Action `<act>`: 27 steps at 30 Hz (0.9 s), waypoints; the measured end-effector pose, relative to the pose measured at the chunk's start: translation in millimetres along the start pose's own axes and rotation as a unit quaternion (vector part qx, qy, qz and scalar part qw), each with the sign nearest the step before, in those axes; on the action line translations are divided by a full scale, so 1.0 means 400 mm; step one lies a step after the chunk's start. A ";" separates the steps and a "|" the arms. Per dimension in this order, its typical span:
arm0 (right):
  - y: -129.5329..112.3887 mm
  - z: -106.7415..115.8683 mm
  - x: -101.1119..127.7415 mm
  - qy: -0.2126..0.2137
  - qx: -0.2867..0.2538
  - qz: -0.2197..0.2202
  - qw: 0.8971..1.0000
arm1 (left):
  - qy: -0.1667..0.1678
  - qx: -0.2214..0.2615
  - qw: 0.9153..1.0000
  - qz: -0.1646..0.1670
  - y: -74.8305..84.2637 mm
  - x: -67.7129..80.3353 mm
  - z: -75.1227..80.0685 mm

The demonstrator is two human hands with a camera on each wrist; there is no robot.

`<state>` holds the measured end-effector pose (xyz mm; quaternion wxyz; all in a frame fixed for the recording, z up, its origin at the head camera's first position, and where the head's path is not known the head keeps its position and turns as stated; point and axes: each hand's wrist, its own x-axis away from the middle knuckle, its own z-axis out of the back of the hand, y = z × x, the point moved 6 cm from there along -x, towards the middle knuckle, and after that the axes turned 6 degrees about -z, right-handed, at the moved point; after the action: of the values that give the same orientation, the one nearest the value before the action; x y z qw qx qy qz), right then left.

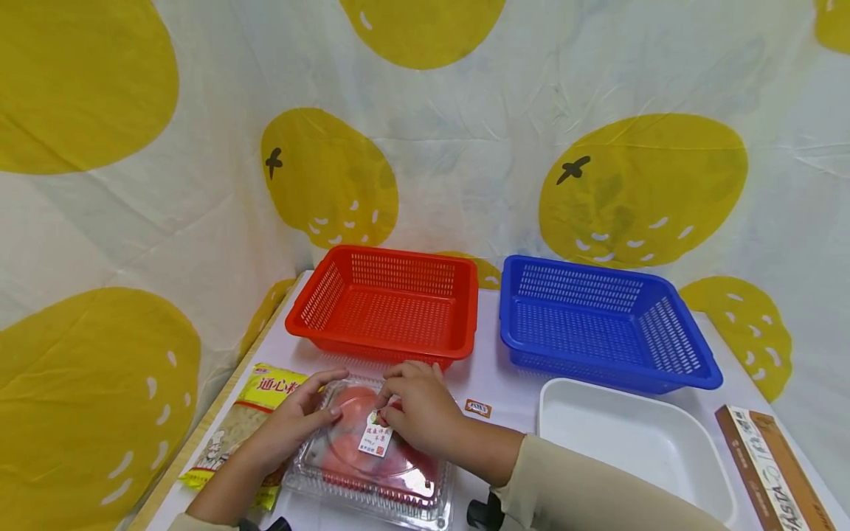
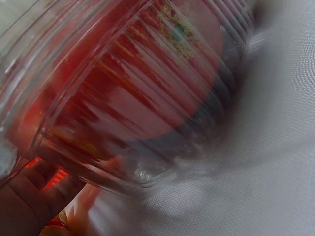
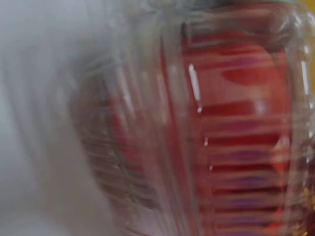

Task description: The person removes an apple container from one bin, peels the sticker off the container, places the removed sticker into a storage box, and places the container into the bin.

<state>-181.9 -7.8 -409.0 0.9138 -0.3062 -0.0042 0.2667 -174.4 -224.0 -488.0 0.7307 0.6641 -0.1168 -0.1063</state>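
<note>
Now | hands (image 1: 295,418) (image 1: 423,407) on labelled container (image 1: 405,470) | bag (image 1: 240,428): 通心 | box (image 1: 773,468): PASTA

Arrangement on the surface (image 1: 493,361): left basket (image 1: 398,310) and right basket (image 1: 574,328) at the rear, cloth (image 1: 465,110) behind both. Before the left basket, the clamshell (image 1: 372,506), label (image 1: 373,441) on its lid, bag (image 1: 240,429) to its left. Rightward: packet (image 1: 478,408), tray (image 1: 617,435), box (image 1: 773,468).

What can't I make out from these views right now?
Head: part of the macaroni bag, behind the left forearm.
Head: near-left part of white tray, behind the right sleeve.
Head: near end of pasta box, cut off at bottom.
Head: smallest print on the label, too small.
Right wrist: contents of clear clamshell container, blurred.
</note>
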 end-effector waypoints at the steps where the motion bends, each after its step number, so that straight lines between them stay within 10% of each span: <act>1: 0.000 0.002 0.001 0.002 -0.011 0.004 1.000 | -0.001 0.000 1.000 -0.002 0.000 0.000 0.000; 12: -0.022 0.043 0.039 -0.063 -0.176 0.047 0.981 | -0.009 -0.016 1.000 -0.013 0.000 -0.002 0.005; 21: 0.018 0.110 0.087 -0.157 -0.360 -0.066 0.917 | -0.007 -0.013 1.000 -0.013 -0.002 -0.004 0.006; 27: 0.124 0.188 0.115 -0.138 -0.340 -0.101 0.925 | -0.004 -0.020 1.000 -0.019 -0.003 -0.005 0.007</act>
<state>-179.5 89.8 -382.9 0.7670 -0.5568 -0.2518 0.1953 -177.2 -226.0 -489.2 0.7410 0.6513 -0.1050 -0.1248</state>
